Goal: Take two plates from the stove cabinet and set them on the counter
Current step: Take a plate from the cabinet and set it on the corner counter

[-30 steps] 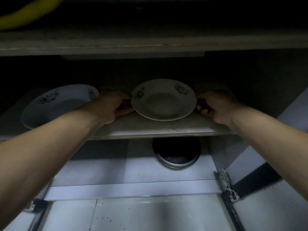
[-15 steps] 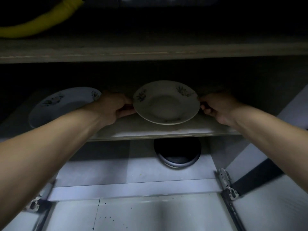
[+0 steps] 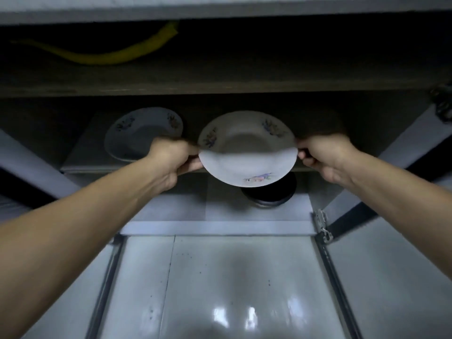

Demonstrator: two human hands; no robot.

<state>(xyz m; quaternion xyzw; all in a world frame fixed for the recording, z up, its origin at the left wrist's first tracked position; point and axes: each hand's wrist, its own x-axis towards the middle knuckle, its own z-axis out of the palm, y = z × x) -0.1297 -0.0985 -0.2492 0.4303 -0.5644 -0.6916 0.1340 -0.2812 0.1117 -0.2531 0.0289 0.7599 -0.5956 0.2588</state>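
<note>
Both bare forearms reach forward; the left hand [image 3: 171,156] and right hand [image 3: 322,156] (fingers curled) pinch opposite plate [image 3: 247,152] rims.

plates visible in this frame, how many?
2. One plate is held by its rim between the left hand and right hand, partly out past the shelf edge. The second plate sits on the shelf behind the left hand. The dark cabinet may hide more.

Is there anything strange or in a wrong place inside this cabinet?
Yes: a yellow hose lies loose on the dark upper shelf, an odd thing beside dishes. The held plate and the second plate look whole, with no cracks visible.
</note>
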